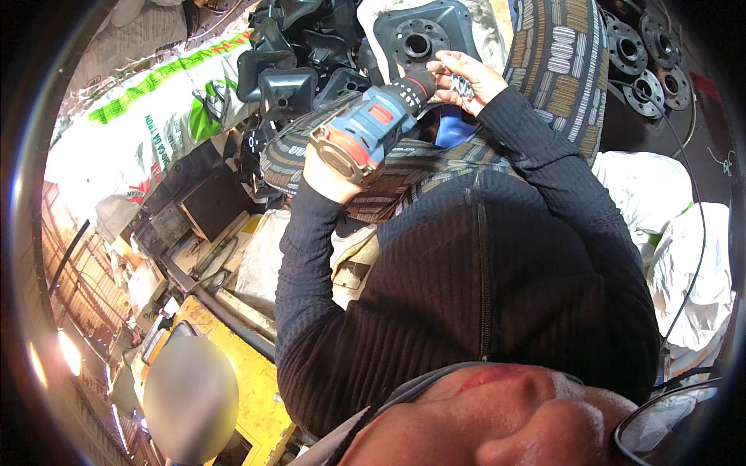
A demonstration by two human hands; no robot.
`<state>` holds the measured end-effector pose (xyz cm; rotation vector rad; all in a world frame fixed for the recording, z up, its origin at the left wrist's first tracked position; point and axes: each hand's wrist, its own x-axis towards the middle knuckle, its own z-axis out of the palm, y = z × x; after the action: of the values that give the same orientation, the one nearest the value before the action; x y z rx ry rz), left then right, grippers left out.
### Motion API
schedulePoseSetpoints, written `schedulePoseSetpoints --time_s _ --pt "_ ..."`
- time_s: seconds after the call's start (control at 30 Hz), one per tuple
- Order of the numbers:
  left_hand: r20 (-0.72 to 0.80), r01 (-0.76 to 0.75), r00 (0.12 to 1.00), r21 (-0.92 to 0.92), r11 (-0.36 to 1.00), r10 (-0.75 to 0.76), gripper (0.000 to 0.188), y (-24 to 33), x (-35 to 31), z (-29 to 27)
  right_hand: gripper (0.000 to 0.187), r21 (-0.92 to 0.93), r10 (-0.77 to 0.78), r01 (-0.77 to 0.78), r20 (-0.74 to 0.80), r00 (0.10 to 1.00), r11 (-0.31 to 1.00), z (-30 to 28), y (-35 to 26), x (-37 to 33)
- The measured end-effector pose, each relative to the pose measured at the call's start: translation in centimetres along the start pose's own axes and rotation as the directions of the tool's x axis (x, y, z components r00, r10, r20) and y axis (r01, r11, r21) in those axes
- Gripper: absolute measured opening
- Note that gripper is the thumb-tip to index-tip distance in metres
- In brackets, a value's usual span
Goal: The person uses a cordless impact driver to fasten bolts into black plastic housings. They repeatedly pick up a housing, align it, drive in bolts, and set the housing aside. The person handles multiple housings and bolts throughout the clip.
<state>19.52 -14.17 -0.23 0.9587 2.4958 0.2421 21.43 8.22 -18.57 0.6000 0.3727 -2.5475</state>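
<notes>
Sacking bulges on the person's left: a white-and-green sack point(167, 128), plump, though I can't see what fills it. Across on the right slump white bags point(688, 268), their contents hidden too. Up front, black plastic parts point(287, 92) sit jumbled together in a heap. Beside them, straight ahead of the person, one square black part point(456, 29) lies on something pale, its round hub showing an open hole in the middle. Over to the right are round metal discs point(626, 51), holed at the centre. The blue power drill point(371, 124) is in the left hand point(330, 182), wrapped around its rear, nose pointing toward the right hand point(475, 80). That one is half curled, holding a small bunch of silvery screws point(463, 86), its fingertips close by the drill's nose, near the square part.
</notes>
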Motion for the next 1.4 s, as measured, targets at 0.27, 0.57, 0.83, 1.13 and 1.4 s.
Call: schedulePoseSetpoints --time_s 0.27,0.57,0.83,1.13,1.4 --pt "-0.08 -0.019 0.997 -0.279 0.96 -0.004 0.068 -0.7 -0.5 1.0 0.024 -0.121 0.039 -0.044 -0.043 0.998 0.992 -0.2 0.5 -0.1" --pt "-0.059 0.08 0.994 -0.13 0.988 -0.088 0.036 -0.8 0.6 -0.3 0.029 -0.342 -0.032 -0.114 -0.393 0.919 0.933 -1.4 2.5 -0.5" --pt "0.127 0.225 0.97 -0.161 0.961 -0.206 0.05 -1.3 3.4 -1.1 0.044 -0.697 -0.361 -0.008 -0.381 0.851 0.717 -2.6 3.6 2.3" --pt "0.07 -0.017 0.997 0.039 0.999 0.014 0.029 -1.7 6.9 -2.5 0.036 -0.828 -0.436 -0.009 -0.305 0.847 0.561 -2.6 3.3 2.4" --pt "0.177 0.057 0.982 0.022 0.998 -0.06 0.042 0.0 8.7 -3.6 0.031 -0.804 -0.371 -0.084 -0.361 0.856 0.589 -1.0 2.2 1.8"
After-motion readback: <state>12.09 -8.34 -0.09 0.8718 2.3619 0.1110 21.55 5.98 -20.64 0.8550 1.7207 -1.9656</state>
